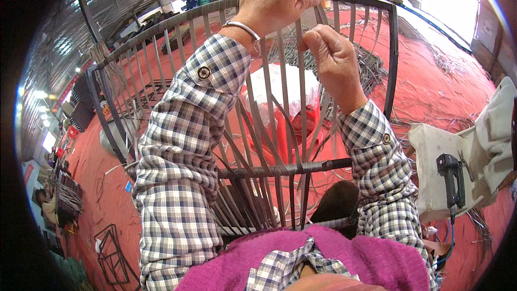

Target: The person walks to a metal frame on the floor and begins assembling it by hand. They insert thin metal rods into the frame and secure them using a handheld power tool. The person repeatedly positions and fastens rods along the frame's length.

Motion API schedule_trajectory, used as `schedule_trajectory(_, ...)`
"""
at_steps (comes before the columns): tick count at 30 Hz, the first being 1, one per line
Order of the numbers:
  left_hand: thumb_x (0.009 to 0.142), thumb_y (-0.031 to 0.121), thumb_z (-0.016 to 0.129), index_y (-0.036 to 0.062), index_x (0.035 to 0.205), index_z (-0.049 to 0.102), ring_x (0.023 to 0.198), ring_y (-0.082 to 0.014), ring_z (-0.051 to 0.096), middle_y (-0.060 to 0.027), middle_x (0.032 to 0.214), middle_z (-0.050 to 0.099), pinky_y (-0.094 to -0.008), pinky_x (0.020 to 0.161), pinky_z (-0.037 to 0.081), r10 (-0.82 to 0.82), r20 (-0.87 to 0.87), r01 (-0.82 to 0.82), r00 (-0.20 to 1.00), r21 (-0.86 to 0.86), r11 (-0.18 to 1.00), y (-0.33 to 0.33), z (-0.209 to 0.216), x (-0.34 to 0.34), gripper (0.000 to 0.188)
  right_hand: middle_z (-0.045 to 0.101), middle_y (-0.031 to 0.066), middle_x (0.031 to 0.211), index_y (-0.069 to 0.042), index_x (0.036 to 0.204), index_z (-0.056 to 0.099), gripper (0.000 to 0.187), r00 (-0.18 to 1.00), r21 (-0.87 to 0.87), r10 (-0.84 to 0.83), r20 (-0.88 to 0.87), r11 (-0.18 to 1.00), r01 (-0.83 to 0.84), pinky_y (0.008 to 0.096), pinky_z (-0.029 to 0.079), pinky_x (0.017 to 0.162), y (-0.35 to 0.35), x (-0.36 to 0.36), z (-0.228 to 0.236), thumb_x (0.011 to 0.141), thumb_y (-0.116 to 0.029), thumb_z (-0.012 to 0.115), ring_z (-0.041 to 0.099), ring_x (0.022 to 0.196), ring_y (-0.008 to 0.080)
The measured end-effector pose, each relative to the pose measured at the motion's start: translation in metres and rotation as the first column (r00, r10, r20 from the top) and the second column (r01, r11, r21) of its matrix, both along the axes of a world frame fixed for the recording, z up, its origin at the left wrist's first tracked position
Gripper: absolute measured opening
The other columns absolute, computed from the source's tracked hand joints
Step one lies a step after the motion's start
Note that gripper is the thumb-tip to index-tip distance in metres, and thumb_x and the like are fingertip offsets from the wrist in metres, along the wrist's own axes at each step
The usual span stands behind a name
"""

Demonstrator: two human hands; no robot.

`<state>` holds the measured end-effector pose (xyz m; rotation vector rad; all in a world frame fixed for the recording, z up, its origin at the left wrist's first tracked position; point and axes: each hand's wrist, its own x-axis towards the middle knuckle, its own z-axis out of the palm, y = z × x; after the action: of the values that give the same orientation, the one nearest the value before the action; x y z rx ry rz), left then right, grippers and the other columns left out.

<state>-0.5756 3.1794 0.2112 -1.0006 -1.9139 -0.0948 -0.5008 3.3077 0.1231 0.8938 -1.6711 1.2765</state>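
In front of me stands a dark frame whose top rail (366, 1) is partly wrapped with flat strip. Many grey-black flat strips (168, 48) run down from this rail to a wrapped lower crossbar (247, 172). My left hand (273, 6), with a bracelet at the wrist, is closed over the top rail near its middle. Just below and to its right, my right hand (336, 64) is closed in a fist. A flat strip (321, 15) leads from the rail into those fingers; its end is hidden.
Behind the strips are a red stool (280, 134) with a white covering (299, 83) and a heap of strips (371, 70). At right, a black air stapler (451, 180) and scissors (465, 166) lie on pale cloth (431, 148). A small metal frame (113, 256) and a person (49, 207) are far left.
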Motion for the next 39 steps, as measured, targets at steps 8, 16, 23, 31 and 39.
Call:
schedule_trajectory(8,0.089,0.042,0.049,0.0171,0.104,0.067,0.082,-0.025,0.067,-0.0084,0.088,0.068,-0.0378,0.071,0.053,0.08,0.117,-0.079,0.99,-0.012,0.997,0.005,0.004,-0.004,0.034,0.059,0.0077,0.084,0.003,0.086,0.063,0.024,0.989,0.205,-0.131,0.075,0.972,0.114,0.0277,0.047,0.067,0.015,-0.003,-0.023,0.091,-0.019,0.055,0.059,0.078,0.0156)
schedule_trajectory(16,0.09,0.039,0.049,0.0164,0.104,0.066,0.081,-0.0253,0.066,-0.0064,0.091,0.068,-0.0374,0.072,0.053,0.08,0.066,-0.072,0.995,-0.112,0.991,0.007,0.012,-0.011,0.031,0.055,0.0127,0.072,-0.003,0.086,0.059,0.012,0.86,0.341,-0.419,-0.292,0.794,0.503,0.0396,0.044,0.06,0.006,-0.013,0.017,0.086,-0.015,0.056,0.055,0.071,0.0324)
schedule_trajectory(23,0.092,0.034,0.039,0.0064,0.084,0.064,0.082,-0.0355,0.062,-0.018,0.084,0.064,-0.045,0.071,0.047,-0.033,0.338,0.071,0.941,-0.102,0.992,0.002,0.026,-0.005,0.038,0.056,0.0117,0.069,-0.005,0.073,0.054,0.018,0.888,0.297,-0.394,-0.236,0.841,0.453,0.0414,0.044,0.06,-0.009,0.004,0.009,0.083,-0.018,0.058,0.055,0.071,0.0316)
schedule_trajectory(31,0.087,0.032,0.056,0.0195,0.113,0.061,0.081,-0.0207,0.066,-0.0049,0.096,0.067,-0.0333,0.065,0.053,-0.173,-0.102,0.168,0.98,-0.059,0.984,-0.014,-0.003,-0.005,0.029,0.052,0.0124,0.068,-0.001,0.076,0.054,0.021,0.887,0.23,-0.392,-0.243,0.865,0.446,0.0377,0.041,0.058,-0.01,0.004,-0.002,0.086,-0.018,0.058,0.05,0.066,0.0311)
schedule_trajectory(39,0.089,0.035,0.05,0.0205,0.111,0.062,0.081,-0.0247,0.066,-0.0066,0.091,0.068,-0.037,0.068,0.053,-0.056,0.028,0.057,0.998,-0.027,0.998,-0.003,0.005,-0.003,0.028,0.053,0.0105,0.069,-0.001,0.077,0.058,0.028,0.963,0.07,-0.216,-0.158,0.971,0.229,0.0309,0.042,0.06,-0.011,0.011,-0.009,0.091,-0.024,0.054,0.051,0.065,0.0236)
